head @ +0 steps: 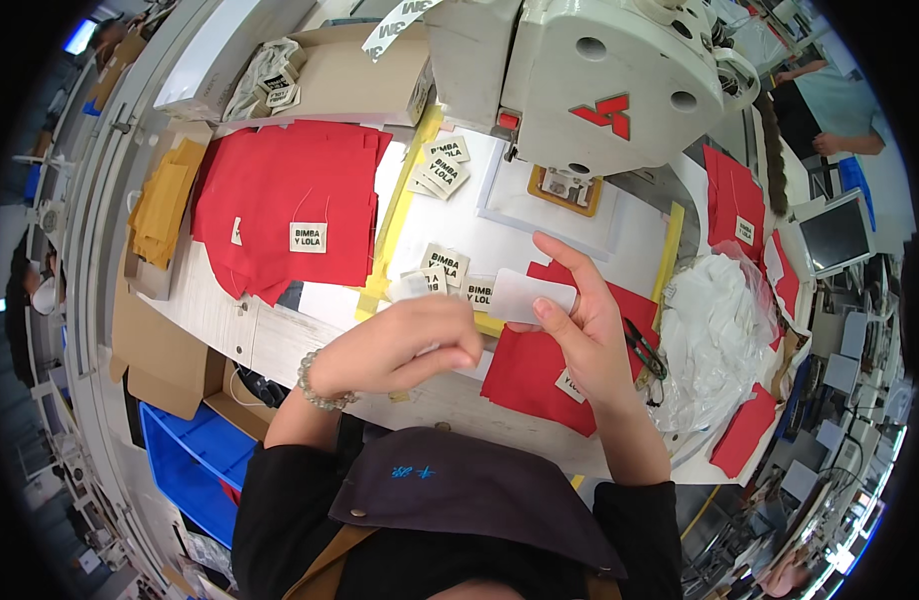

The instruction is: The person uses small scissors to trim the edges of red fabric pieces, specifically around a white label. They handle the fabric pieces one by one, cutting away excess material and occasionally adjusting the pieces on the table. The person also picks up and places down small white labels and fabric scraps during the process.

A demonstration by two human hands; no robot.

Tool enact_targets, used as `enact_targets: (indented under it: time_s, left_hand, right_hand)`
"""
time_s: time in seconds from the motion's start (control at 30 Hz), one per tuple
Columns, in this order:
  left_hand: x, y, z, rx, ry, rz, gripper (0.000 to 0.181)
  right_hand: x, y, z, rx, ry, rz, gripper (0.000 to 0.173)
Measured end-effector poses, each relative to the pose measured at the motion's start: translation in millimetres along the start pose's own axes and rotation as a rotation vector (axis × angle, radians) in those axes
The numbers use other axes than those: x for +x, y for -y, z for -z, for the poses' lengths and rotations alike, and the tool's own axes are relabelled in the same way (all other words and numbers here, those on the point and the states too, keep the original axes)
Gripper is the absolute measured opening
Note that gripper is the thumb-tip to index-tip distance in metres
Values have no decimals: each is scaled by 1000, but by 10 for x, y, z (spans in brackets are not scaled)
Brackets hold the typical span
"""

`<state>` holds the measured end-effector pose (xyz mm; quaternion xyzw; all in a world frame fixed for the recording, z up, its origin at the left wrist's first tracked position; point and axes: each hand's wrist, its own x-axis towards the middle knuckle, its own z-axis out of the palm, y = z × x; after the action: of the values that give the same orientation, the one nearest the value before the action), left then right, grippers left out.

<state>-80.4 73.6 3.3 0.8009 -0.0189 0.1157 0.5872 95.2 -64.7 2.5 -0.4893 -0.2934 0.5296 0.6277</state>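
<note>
My right hand point(591, 337) pinches a blank white card point(533, 295) between thumb and fingers. Curled fingers make up my left hand point(407, 341), just left of that card; whether they hold something small is unclear. Printed cream fabric labels point(445, 262) lie beyond my left hand, one partly behind the card. Under my right hand spreads a piece of red fabric point(538, 375) bearing a similar label point(570, 385). Black thread snips point(644, 349) rest at its right side. Ahead stands a white industrial sewing machine point(609, 82), with a clamp frame point(564, 191) below its head.
Stacked red fabric point(294, 195) lies left, beside yellow pieces point(163, 202) in a narrow box. More labels point(438, 169) sit near the machine. A cardboard box point(362, 75) stands behind. At right are a clear bag of white material point(711, 337) and a small screen point(834, 232).
</note>
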Motion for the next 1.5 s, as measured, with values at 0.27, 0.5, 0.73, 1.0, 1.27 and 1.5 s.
enact_targets:
  time_s: [0.27, 0.5, 0.73, 1.0, 1.27, 1.5]
  left_hand:
    - [99, -131, -13, -45, -334, 397, 24]
    - [557, 166, -115, -256, -349, 393, 5]
    - [995, 758, -23, 243, -100, -54, 9]
    - [1090, 1118, 31, 713, 98, -304, 21]
    - [1117, 1094, 93, 892, 52, -386, 22]
    - [928, 854, -13, 1045, 0, -231, 21]
  right_hand:
    - [-24, -31, 63, -88, -32, -63, 34]
    - [106, -176, 347, -433, -123, 218, 6]
    - [388, -157, 769, -1375, -284, 591, 15]
    - [306, -329, 640, -1606, -225, 739, 21]
    - [351, -393, 716, -1605, -148, 511, 42]
    - [393, -454, 655, -1661, -184, 406, 53]
